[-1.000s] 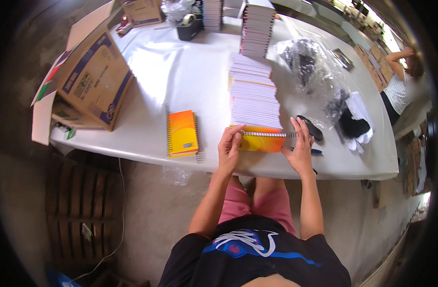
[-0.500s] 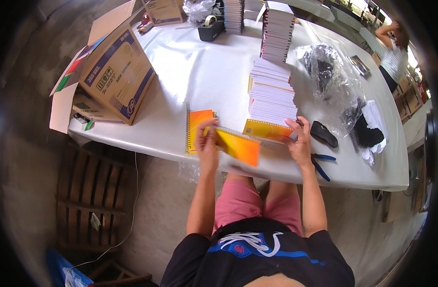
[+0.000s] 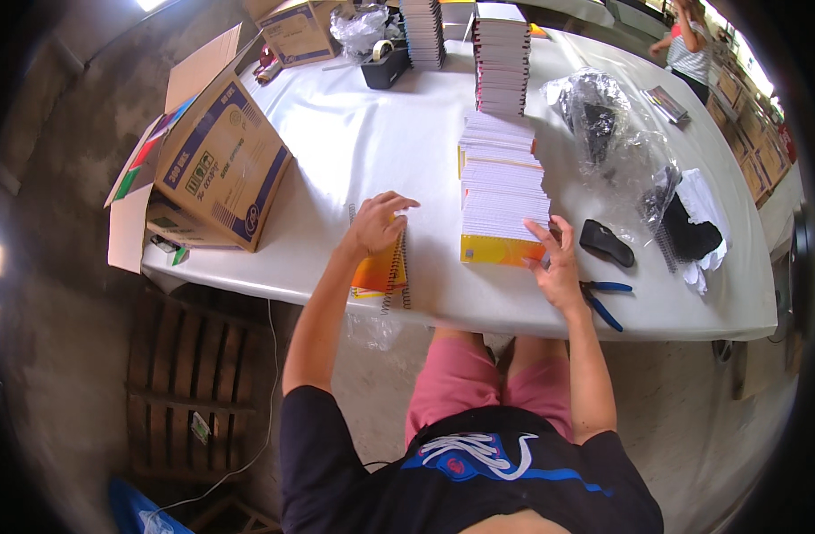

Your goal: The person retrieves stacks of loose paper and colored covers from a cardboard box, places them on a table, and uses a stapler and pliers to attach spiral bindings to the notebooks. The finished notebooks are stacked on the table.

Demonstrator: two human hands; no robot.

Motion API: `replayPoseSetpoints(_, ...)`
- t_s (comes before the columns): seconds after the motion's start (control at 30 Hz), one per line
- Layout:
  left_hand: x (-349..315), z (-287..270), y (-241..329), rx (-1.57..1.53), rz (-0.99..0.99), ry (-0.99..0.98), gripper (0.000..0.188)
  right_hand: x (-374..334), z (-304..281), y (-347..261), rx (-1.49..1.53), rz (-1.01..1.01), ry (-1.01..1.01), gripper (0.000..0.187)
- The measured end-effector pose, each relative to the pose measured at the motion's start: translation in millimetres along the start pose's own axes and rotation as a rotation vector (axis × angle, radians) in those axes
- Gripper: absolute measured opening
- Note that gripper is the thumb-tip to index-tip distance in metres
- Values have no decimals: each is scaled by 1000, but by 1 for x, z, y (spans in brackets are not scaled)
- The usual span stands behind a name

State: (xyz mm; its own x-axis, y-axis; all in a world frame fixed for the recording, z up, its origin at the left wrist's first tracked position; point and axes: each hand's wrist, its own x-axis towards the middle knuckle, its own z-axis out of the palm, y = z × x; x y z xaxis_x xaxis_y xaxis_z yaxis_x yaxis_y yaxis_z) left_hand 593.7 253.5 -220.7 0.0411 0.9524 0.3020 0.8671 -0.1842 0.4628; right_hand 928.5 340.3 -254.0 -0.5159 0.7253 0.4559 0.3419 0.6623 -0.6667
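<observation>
My left hand [image 3: 381, 224] rests over the upper end of small spiral notebooks [image 3: 377, 272] with orange and yellow covers, lying near the table's front edge. Its forefinger stretches to the right, apart from the thumb; the palm hides part of the covers. Dark wire coils run down the notebooks' right side. My right hand [image 3: 559, 267] is at the near right corner of a long fanned row of booklets [image 3: 505, 200], white page edges up. Its fingers are spread, with the forefinger against the pages and the thumb by the front booklet's yellow cover [image 3: 492, 250].
Right of the row are a black stapler-like object [image 3: 607, 243], blue-handled pliers [image 3: 605, 303], clear plastic wrap [image 3: 621, 142] and black and white cloths [image 3: 692, 240]. Behind stand a tall notebook stack [image 3: 502, 62] and a tape dispenser [image 3: 385, 68]. An open cardboard box [image 3: 220, 173] stands left.
My left hand has lowered the yellow-orange spiral notebook onto the notebooks at left and opened over it. My right hand stays at the front of the booklet row. The view has shifted slightly.
</observation>
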Motion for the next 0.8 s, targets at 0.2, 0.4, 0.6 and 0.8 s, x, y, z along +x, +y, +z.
replayPoseSetpoints(0.2,-5,29,30,332,-723,-142,73,-5,-6,0,-11,55,6,69)
replayPoseSetpoints(0.4,-5,37,23,198,-885,32,59,-6,-3,-1,2,3,28,69)
replayPoseSetpoints(0.6,12,29,61,334,-1044,-45,64,-6,0,1,26,33,21,69)
replayPoseSetpoints(0.8,-2,22,69,294,-1095,-57,83,-6,-4,-1,19,16,32,68)
